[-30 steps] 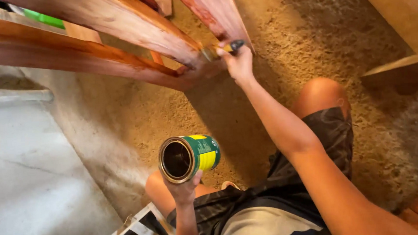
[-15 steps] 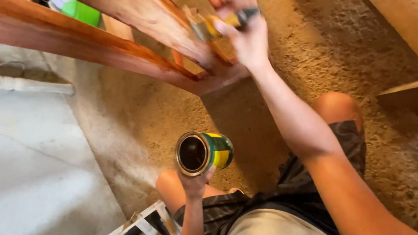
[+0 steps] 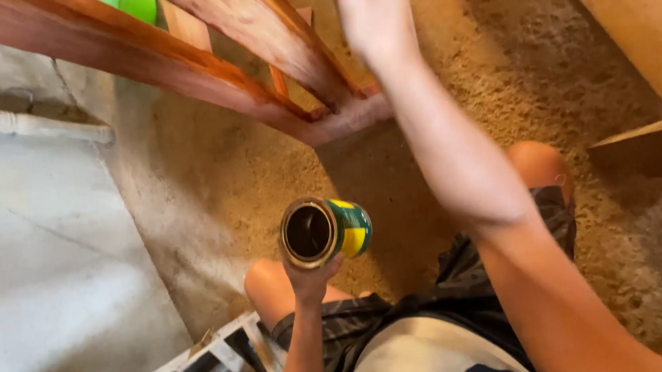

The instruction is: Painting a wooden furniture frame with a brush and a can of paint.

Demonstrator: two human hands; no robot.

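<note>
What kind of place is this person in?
Probably a woodworking spot or carpentry yard. The ground is covered in sawdust, reddish stained wooden beams cross overhead, and the left hand holds an open can that looks like wood stain or varnish.

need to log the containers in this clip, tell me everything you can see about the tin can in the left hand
The can is a small round metal tin with a green and yellow label around its side. Its lid is off, and the brassy rim rings a dark inside whose contents cannot be made out. It is tipped on its side, mouth facing the camera. The left hand grips it from below, above the person's knee. Nothing else touches it.
</note>
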